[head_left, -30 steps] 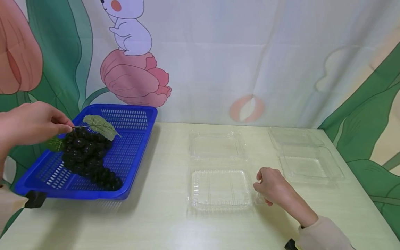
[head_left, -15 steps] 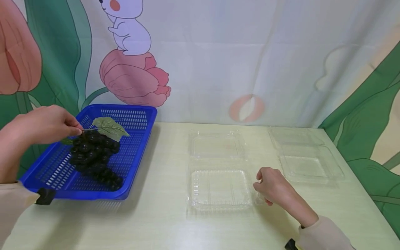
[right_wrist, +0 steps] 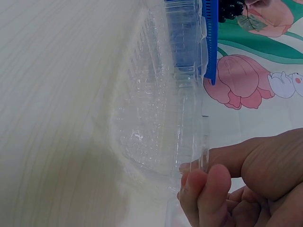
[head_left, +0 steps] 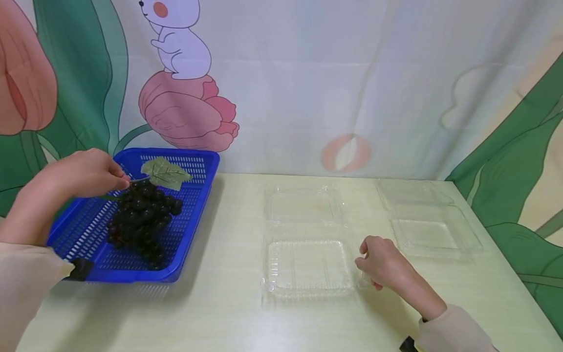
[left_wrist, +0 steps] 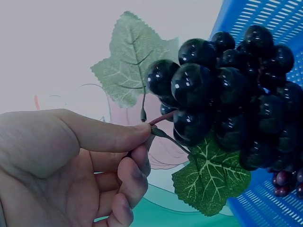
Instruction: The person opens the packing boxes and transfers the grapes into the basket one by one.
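Note:
My left hand (head_left: 85,171) pinches the thin stem of a bunch of black grapes (head_left: 142,210) between thumb and forefinger. Glossy and round, the grapes hang over the blue basket (head_left: 132,276) on the left. Two green leaves grow from the stem; one leaf (left_wrist: 210,179) hangs below it in the left wrist view. Further right, a clear plastic clamshell box (head_left: 310,264) lies with its lid folded back. At the box's right edge, my right hand (head_left: 387,264) pinches the rim, thumb and fingers on either side, as the right wrist view shows.
A second clear clamshell box (head_left: 426,234) lies unfolded at the table's right. Smaller dark-red grapes (left_wrist: 284,179) show in the basket in the left wrist view. Behind the pale table (head_left: 228,313) hangs a printed curtain (head_left: 281,98).
My left hand has moved to the right with the black grapes, which hang nearer the basket's middle. My right hand stays at the box's rim.

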Action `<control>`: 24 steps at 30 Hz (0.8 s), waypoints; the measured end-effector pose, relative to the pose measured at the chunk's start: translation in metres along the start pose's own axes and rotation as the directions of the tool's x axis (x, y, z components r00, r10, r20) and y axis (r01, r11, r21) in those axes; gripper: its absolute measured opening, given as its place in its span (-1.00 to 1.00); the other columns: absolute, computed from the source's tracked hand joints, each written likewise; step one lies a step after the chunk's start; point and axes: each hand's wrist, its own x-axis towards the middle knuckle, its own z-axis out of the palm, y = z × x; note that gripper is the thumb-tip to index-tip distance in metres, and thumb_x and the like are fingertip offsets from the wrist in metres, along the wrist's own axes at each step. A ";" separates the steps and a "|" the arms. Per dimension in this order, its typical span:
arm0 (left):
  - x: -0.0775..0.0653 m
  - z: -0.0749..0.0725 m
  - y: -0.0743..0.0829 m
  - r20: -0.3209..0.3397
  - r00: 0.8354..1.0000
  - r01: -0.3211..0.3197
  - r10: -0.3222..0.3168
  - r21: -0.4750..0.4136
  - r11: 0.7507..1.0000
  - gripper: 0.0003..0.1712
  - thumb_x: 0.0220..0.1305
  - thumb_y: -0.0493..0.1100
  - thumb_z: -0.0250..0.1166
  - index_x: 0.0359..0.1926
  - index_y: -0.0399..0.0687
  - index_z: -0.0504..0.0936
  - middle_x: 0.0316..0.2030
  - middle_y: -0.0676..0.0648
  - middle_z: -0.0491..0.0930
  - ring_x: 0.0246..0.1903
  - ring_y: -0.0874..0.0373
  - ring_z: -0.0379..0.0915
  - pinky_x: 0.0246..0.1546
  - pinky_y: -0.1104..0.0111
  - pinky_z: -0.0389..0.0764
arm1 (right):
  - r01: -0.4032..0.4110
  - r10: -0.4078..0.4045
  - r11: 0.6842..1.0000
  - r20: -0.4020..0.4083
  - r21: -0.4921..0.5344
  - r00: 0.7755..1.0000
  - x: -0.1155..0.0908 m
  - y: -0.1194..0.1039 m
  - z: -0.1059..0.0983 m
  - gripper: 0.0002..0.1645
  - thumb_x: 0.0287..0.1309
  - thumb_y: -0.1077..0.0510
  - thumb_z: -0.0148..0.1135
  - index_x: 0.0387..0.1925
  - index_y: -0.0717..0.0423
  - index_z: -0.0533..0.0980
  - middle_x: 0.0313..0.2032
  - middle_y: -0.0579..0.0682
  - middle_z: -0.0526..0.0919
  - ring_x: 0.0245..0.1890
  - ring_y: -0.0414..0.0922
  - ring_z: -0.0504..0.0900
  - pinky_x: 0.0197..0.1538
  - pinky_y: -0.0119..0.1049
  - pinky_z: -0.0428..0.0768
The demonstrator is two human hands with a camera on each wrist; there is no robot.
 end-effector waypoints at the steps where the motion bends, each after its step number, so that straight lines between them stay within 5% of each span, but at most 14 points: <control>1: 0.002 0.000 -0.001 0.001 1.000 -0.005 0.005 -0.009 1.000 -0.69 0.46 -0.19 0.23 -0.06 -0.39 0.73 -0.26 -0.18 0.65 -0.24 -0.16 0.43 -0.32 -0.01 0.54 | -0.001 0.001 1.000 0.000 -0.002 1.000 0.000 0.000 0.000 -0.69 0.29 0.35 0.17 0.02 0.47 0.47 -0.70 0.05 0.55 -0.83 -0.13 0.48 -0.54 -0.29 0.48; 6: 0.010 0.003 -0.003 -0.002 1.000 -0.002 0.002 -0.014 1.000 -0.70 0.45 -0.18 0.23 -0.06 -0.36 0.74 -0.20 -0.23 0.68 -0.16 -0.21 0.48 -0.21 -0.22 0.56 | -0.003 0.003 1.000 -0.003 -0.004 1.000 0.000 0.000 0.000 -0.71 0.29 0.36 0.17 0.00 0.46 0.47 -0.70 0.05 0.55 -0.83 -0.13 0.49 -0.55 -0.29 0.48; 16: 0.027 0.011 0.000 0.020 1.000 0.008 -0.008 -0.026 1.000 -0.72 0.45 -0.19 0.23 -0.12 -0.33 0.76 -0.28 -0.18 0.62 -0.23 -0.15 0.44 -0.33 0.03 0.52 | -0.001 0.000 1.000 -0.008 -0.005 1.000 0.000 0.000 0.000 -0.71 0.29 0.36 0.17 0.00 0.46 0.47 -0.68 0.05 0.55 -0.82 -0.13 0.50 -0.57 -0.30 0.46; 24: 0.035 0.010 0.000 0.037 0.999 0.035 -0.034 -0.041 0.999 -0.70 0.46 -0.17 0.21 -0.09 -0.34 0.75 -0.26 -0.22 0.61 -0.24 -0.15 0.43 -0.32 0.02 0.53 | -0.010 0.009 1.000 -0.007 -0.007 1.000 0.000 0.000 0.000 -0.73 0.29 0.35 0.18 -0.03 0.45 0.47 -0.65 0.06 0.56 -0.82 -0.12 0.50 -0.56 -0.29 0.48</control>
